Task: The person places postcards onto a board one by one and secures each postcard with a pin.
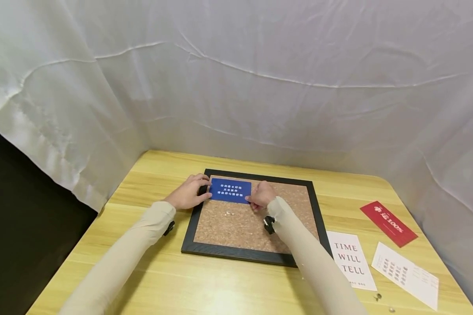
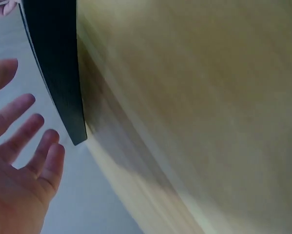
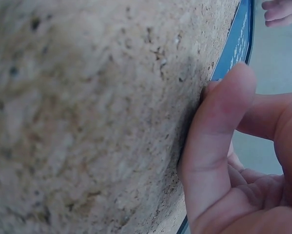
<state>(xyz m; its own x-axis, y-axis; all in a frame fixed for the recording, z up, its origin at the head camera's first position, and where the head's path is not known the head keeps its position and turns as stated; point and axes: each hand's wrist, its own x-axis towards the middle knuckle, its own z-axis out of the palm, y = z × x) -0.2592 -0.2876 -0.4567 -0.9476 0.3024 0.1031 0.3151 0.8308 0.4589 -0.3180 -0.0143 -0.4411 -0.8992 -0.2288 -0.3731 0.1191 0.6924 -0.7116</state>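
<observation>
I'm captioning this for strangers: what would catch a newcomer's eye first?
Probably the blue card, at the far left of the black-framed cork board, between the left hand and the right hand. Next, the red card, lying on the table to the right of the board.

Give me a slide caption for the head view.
Left hand and right hand touch opposite ends of a blue card on a corkboard.
</observation>
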